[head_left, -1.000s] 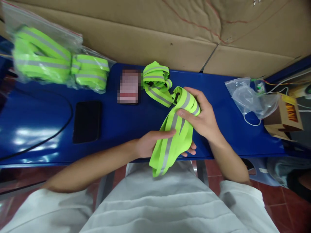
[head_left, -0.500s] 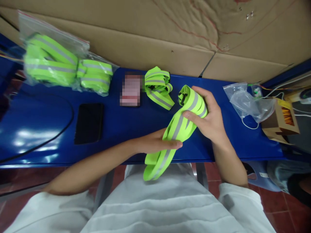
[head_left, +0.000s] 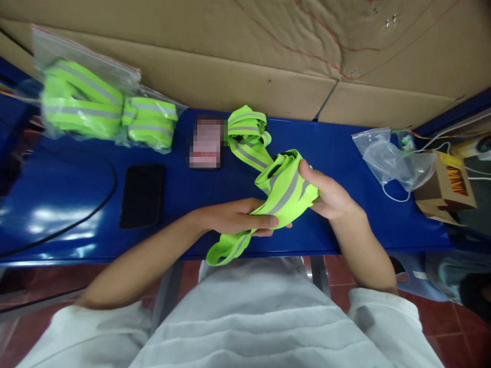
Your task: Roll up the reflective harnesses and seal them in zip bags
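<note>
Between my hands is a neon yellow-green reflective strap (head_left: 286, 191) with a grey stripe, folded into several layers. My left hand (head_left: 240, 217) grips its lower part, thumb on top and fingers underneath. A loop of the strap hangs past that hand toward the table's front edge. My right hand (head_left: 332, 194) is closed round the upper right end, its thumb pressing on the layers. Just behind the held bundle lies a second reflective strap (head_left: 247, 125), loosely coiled, its tail reaching the bundle; whether they touch I cannot tell.
Two clear zip bags of folded straps, a large one (head_left: 82, 110) and a small one (head_left: 149, 122), stand at the back left. A black phone (head_left: 141, 197) and a blurred-out phone (head_left: 206, 143) lie on the blue table (head_left: 184, 204). To the right are a plastic bag (head_left: 395, 158) and a cardboard box (head_left: 447, 184).
The bundle has tipped lower and swung leftward, closer to the coiled strap. My right hand has come down with it, and the hanging loop has shifted left and up.
</note>
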Demonstrator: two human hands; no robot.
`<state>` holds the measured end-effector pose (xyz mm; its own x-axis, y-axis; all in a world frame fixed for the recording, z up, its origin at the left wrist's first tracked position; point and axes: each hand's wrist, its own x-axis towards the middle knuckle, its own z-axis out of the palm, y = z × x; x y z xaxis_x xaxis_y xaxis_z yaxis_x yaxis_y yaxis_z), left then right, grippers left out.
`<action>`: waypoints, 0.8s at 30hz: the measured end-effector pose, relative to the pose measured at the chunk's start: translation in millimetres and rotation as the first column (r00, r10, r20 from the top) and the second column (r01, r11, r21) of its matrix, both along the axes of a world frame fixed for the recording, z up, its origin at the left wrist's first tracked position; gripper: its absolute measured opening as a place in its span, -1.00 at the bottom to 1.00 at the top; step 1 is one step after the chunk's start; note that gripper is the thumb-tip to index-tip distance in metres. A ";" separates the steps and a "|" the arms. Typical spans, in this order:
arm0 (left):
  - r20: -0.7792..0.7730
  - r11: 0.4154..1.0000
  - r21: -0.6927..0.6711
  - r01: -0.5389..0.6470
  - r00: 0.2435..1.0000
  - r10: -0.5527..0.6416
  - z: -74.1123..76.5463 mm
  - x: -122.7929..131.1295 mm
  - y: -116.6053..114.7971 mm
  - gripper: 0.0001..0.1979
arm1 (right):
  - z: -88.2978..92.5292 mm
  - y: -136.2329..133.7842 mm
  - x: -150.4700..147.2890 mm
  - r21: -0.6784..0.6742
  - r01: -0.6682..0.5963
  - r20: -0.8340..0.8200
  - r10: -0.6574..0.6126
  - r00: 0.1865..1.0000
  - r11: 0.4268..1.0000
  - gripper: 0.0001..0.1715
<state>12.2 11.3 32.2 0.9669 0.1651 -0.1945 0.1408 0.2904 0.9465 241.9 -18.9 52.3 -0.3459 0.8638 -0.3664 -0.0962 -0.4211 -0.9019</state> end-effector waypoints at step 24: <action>0.052 0.930 0.365 -0.054 0.998 0.038 -4.5 -12.1 16.4 -0.59 | -9.1 -6.6 -7.3 0.045 -0.041 -0.011 0.042 0.999 0.998 -0.40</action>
<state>0.1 27.6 27.7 0.9627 0.2612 -0.0708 0.0925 -0.0717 0.9931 234.7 -25.5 43.2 -0.3858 0.8639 -0.3238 -0.0899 -0.3845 -0.9187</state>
